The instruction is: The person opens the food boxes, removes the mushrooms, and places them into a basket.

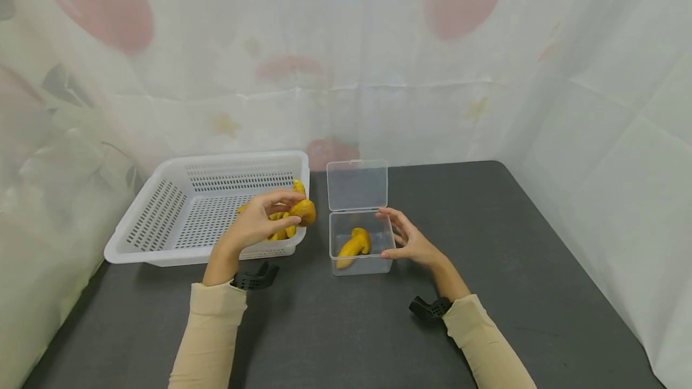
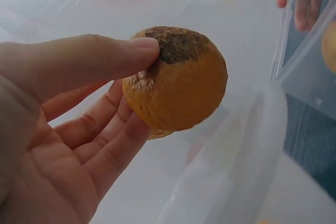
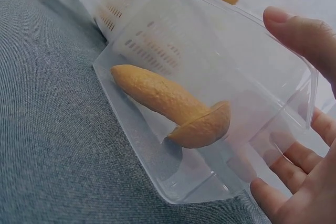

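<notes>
My left hand [image 1: 256,221] pinches a yellow mushroom [image 1: 306,213] between thumb and fingers, over the right end of a white basket [image 1: 162,255]. Up close in the left wrist view, the rounded cap of this mushroom [image 2: 184,90] has a dark brown patch near the thumb tip. A small clear plastic box [image 1: 373,267] stands right of the basket, its hinged lid [image 1: 357,188] raised at the back. Inside lies another yellow mushroom [image 3: 163,98] on its side, stem and cap both visible. My right hand [image 1: 413,245] holds the box by its right side, thumb at the front.
More yellow mushrooms [image 1: 291,231] lie at the basket's right end, partly hidden by the left hand. Basket and box stand on a dark table [image 1: 346,329]. A pale patterned curtain [image 1: 346,29] hangs behind the table and along its sides.
</notes>
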### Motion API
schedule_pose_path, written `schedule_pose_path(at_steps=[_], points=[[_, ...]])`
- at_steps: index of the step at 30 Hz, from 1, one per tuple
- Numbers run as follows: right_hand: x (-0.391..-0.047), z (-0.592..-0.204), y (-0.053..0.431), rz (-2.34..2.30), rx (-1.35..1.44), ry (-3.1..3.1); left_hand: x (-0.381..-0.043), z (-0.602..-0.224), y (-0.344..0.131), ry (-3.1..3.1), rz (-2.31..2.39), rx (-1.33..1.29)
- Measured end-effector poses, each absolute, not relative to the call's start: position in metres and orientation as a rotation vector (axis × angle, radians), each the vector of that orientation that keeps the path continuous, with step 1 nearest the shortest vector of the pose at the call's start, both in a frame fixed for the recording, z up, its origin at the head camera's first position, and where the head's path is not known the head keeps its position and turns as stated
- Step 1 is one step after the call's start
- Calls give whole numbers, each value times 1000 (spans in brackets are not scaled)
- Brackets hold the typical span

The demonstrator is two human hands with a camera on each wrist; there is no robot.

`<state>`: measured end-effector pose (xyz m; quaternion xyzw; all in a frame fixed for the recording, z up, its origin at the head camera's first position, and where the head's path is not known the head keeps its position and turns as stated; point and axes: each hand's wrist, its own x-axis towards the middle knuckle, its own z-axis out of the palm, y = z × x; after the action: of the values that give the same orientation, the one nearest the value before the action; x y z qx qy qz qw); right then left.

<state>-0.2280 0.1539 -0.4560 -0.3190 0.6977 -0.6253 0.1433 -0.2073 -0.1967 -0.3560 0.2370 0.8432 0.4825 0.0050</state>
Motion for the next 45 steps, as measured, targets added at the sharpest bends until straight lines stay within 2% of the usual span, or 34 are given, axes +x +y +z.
schedule_pose_path(at_steps=[22, 36, 45], points=[[-231, -460, 154, -1808, -913, 2012, -207, -378, -232, 2739, 1402, 538], [-230, -460, 154, -1810, -905, 2014, -208, -381, -234, 2736, 1457, 567], [-231, -460, 154, -1807, -901, 2017, -202, -377, -219, 2745, 1492, 649]])
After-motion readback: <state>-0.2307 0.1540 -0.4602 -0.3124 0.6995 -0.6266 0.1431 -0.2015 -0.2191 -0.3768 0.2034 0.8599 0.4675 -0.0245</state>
